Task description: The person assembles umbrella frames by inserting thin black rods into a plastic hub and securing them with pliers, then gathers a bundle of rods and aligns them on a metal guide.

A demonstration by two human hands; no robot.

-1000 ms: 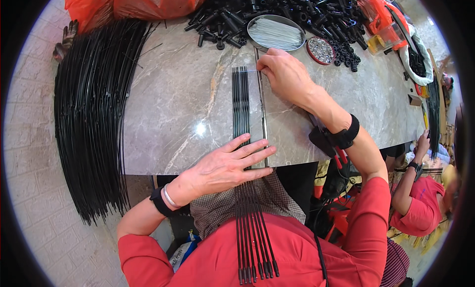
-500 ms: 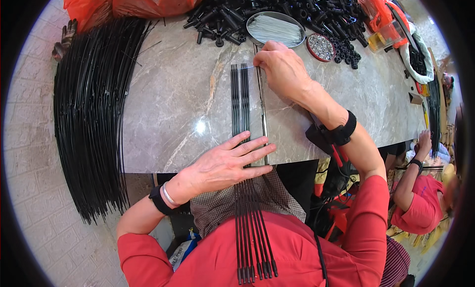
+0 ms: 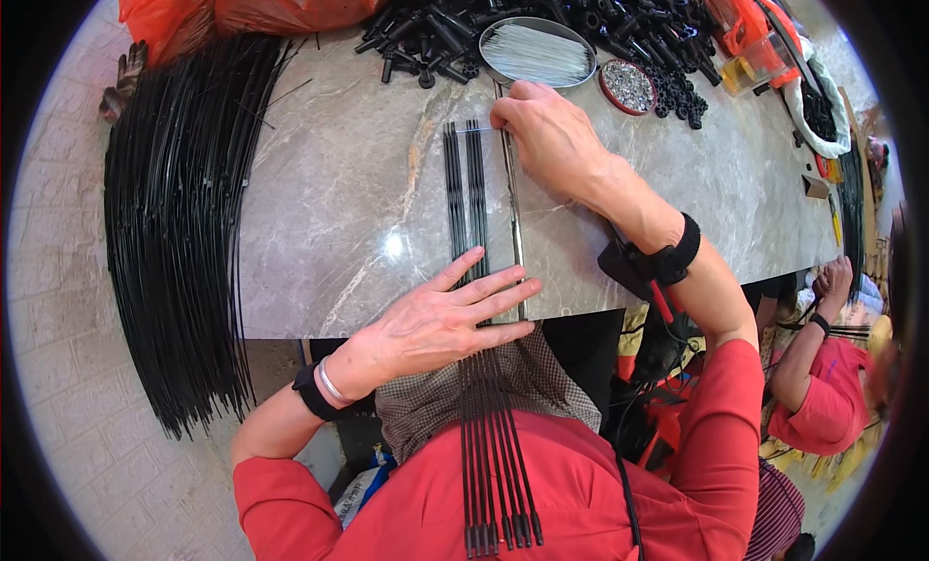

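Several slender black rods [image 3: 475, 198] lie side by side, running from the tabletop over its near edge onto my lap. Their far parts form two groups with a gap between, and their near ends are thicker. My left hand [image 3: 440, 314] rests flat across them at the table edge, fingers spread, gripping nothing. Beyond it, my right hand [image 3: 547, 130] is closed in a pinch on a thin pale strand [image 3: 476, 130], which crosses the rods' far tips. Similar pale strands fill an oval metal tin [image 3: 491, 65] just past my right hand.
A large bundle of black rods [image 3: 179, 232] hangs off the table's left side. At the back lie a heap of black tubular parts [image 3: 619, 14], a red dish [image 3: 650, 104] of small shiny pieces and an orange bag [image 3: 290, 4]. A co-worker's arm [image 3: 803, 358] shows at right.
The far ends of the rods have shifted slightly left, and the gap between their two groups is wider. More of the pale strand shows. Both hands have hardly moved.
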